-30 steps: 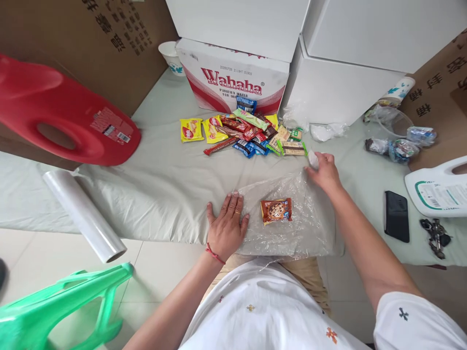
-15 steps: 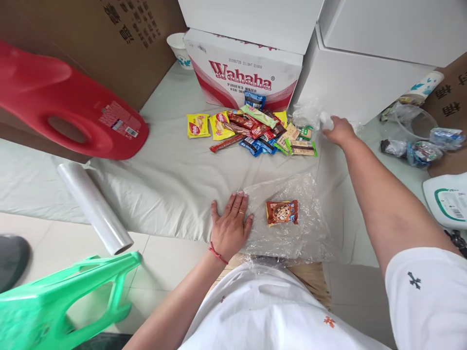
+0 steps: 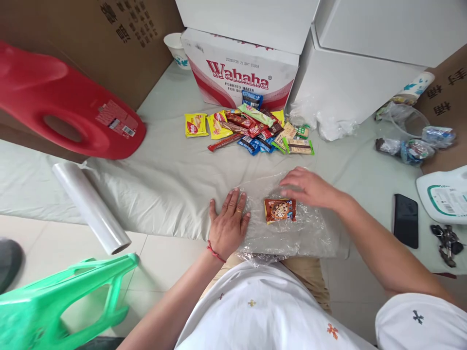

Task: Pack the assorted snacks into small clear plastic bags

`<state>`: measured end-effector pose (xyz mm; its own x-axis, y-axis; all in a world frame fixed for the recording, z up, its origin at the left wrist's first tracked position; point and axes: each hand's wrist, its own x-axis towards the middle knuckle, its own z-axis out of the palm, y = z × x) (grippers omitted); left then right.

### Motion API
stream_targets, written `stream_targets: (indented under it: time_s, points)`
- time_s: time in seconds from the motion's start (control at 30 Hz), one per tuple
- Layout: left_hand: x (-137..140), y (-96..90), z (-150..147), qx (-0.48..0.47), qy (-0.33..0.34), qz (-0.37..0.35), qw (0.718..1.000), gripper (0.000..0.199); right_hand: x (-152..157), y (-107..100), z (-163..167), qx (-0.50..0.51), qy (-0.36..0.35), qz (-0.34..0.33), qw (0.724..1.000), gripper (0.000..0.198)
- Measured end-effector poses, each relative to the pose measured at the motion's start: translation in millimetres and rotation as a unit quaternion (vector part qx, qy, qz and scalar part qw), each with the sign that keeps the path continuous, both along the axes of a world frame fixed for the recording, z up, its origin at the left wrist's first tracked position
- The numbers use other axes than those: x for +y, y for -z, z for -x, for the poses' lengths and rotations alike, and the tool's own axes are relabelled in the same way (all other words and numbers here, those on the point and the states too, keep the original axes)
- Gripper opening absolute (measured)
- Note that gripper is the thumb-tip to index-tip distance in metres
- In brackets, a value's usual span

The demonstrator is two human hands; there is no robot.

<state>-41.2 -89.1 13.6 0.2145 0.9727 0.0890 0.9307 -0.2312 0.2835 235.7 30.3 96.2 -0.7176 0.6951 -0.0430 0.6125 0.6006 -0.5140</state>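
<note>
My left hand [image 3: 229,218] lies flat with fingers spread on the left edge of a clear plastic film sheet [image 3: 310,233]. On that film rests a small brown cookie packet [image 3: 280,210] with a chocolate-chip cookie printed on it. My right hand [image 3: 306,187] hovers just above and to the right of the packet, fingers loosely apart and holding nothing. Farther back, a crumpled clump of clear film [image 3: 335,127] sits beside a pile of wrapped snacks [image 3: 255,127] in red, blue, green and yellow.
A Wahaha carton [image 3: 241,73] stands behind the snacks. At left are a red jug [image 3: 73,107], a film roll [image 3: 91,206] and a green plastic stool [image 3: 73,291]. Rightward lie a phone [image 3: 405,221], keys [image 3: 448,243], a white bottle [image 3: 443,197] and wrapped bundles [image 3: 418,150].
My right hand has let go of the crumpled film by the snacks and come back toward me, over the cookie packet. My left hand has stayed flat on the sheet.
</note>
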Motion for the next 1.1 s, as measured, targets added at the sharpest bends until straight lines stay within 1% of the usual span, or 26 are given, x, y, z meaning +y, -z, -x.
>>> stream_targets:
  time_s: [0.1,0.13,0.23,0.33,0.4,0.5,0.57,0.67,0.7,0.77,0.83,0.87,0.97,1.03,1.1]
  points:
    - [0,1.0,-1,0.004,-0.001,0.000,1.000,0.056,-32,6,14,-0.061,-0.018,-0.007,0.998,0.063]
    - [0,1.0,-1,0.004,-0.001,0.001,1.000,0.055,-40,8,16,-0.085,-0.020,-0.010,0.996,0.066]
    - [0,0.7,-2,0.005,-0.003,0.000,1.000,0.055,-57,14,19,-0.118,-0.020,-0.008,0.993,0.060]
    - [0,-0.1,-2,0.001,-0.003,-0.001,1.000,0.054,-60,17,18,-0.100,-0.013,-0.001,0.995,0.064]
    - [0,-0.5,-1,-0.002,-0.002,-0.002,1.000,0.054,-53,17,17,-0.063,-0.007,-0.001,0.998,0.065]
    - [-1,-0.8,-1,-0.006,-0.002,-0.004,1.000,0.054,-28,20,19,-0.017,0.024,-0.022,0.999,0.056]
    - [-1,-0.9,-1,-0.007,-0.004,-0.004,1.000,0.054,-6,27,23,-0.038,0.049,-0.043,0.997,0.053]
    - [-1,-1.6,0,-0.006,-0.005,-0.003,1.000,0.054,24,38,31,-0.111,0.055,-0.053,0.991,0.059]
    - [-1,-1.8,0,-0.006,-0.005,-0.003,1.000,0.054,31,40,34,-0.127,0.051,-0.047,0.989,0.057]
    - [-1,-2.0,1,-0.007,-0.003,-0.003,1.000,0.054,41,41,35,-0.139,0.035,-0.019,0.989,0.040]
    - [-1,-1.2,2,-0.008,-0.002,-0.005,1.000,0.054,44,37,33,-0.124,0.015,0.011,0.992,0.020]
    - [-1,-0.3,3,-0.011,-0.002,-0.007,1.000,0.054,44,33,31,-0.110,0.008,0.018,0.994,0.016]
    - [-3,4.2,6,-0.034,-0.009,-0.029,0.999,0.058,34,15,23,-0.059,0.017,0.007,0.998,0.017]
    - [-6,7.7,10,-0.068,-0.014,-0.070,0.995,0.064,21,4,19,-0.026,0.023,-0.010,0.999,0.018]
    - [-10,10.4,13,-0.116,-0.021,-0.115,0.986,0.072,5,-5,16,-0.006,0.014,-0.028,0.999,0.020]
